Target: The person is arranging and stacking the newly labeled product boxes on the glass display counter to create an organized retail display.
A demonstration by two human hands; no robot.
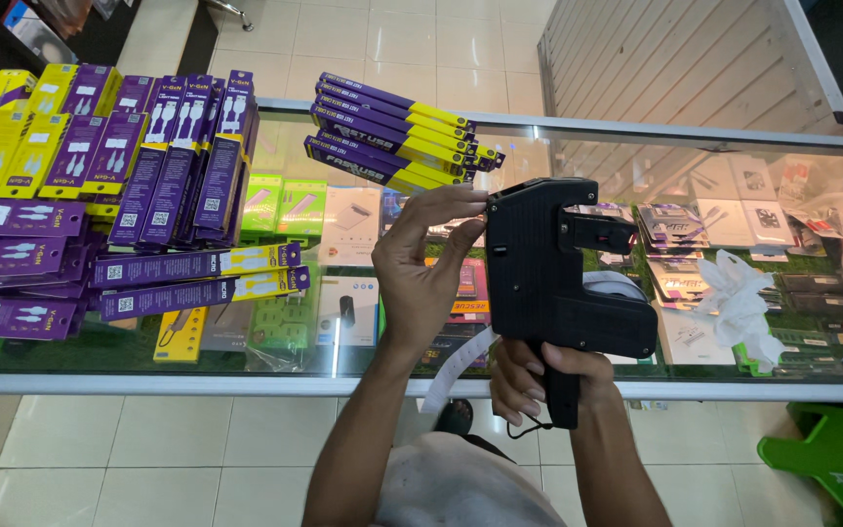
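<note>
A black label gun (pixel 550 273) is held upright above the near edge of a glass-topped worktop (pixel 636 385), roughly in the middle of the view. The right hand (pixel 539 376) is clamped around its handle from below, fingers curled over the grip, with a thin black cord loop (pixel 524 427) hanging just under the knuckles. The left hand (pixel 421 263) is raised beside the gun's left edge; its fingers are drawn together with the tips touching the upper left corner of the housing, though whether they pinch something small there is hard to tell from this angle. A white paper strip (pixel 456 369) curls out from the bottom of the gun and hangs down between the two wrists. On the worktop to the left, purple and yellow boxed cables (pixel 148 166) lie in overlapping rows, and a fanned stack of flat purple and yellow boxes (pixel 397 132) rests further back, just beyond the left hand. To the right of the gun a crumpled white plastic bag (pixel 739 303) sits on the glass. Beneath the glass, packaged goods are laid out on green matting. A green plastic stool (pixel 831 464) stands on the tiled floor at lower right.
</note>
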